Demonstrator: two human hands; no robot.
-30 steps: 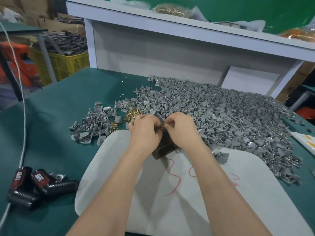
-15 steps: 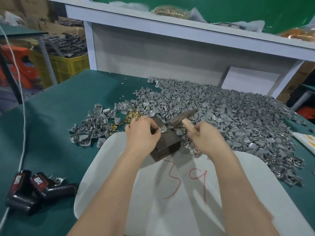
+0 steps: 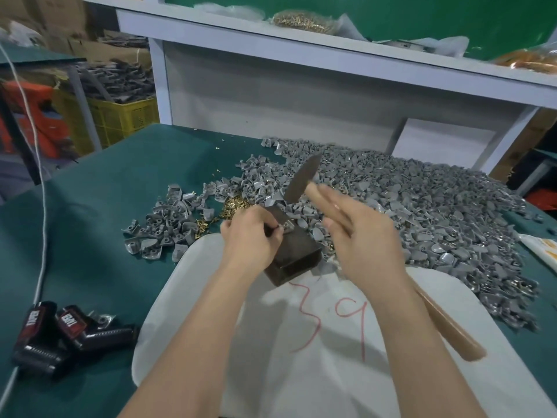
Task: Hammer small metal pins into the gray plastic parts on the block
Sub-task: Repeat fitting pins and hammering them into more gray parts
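**Hammer raised, part pinned on block**

Left hand (image 3: 253, 239) fingers (image 3: 272, 233) pinch the gray plastic part (image 3: 287, 228) on top of the dark metal block (image 3: 297, 254); the pin is too small to tell. The block sits on a white mat (image 3: 301, 372) on the counter (image 3: 105, 221). Right hand (image 3: 361, 245), blurred, has its fingers wrapped round the wooden-handled hammer (image 3: 301, 179), head up above the block. Best a short, square tap, with the fingertips kept clear. The gray parts pile (image 3: 422, 206) crowds behind the block, brass pins (image 3: 233, 203) lie to its left, and black tools (image 3: 69, 327) are well apart.
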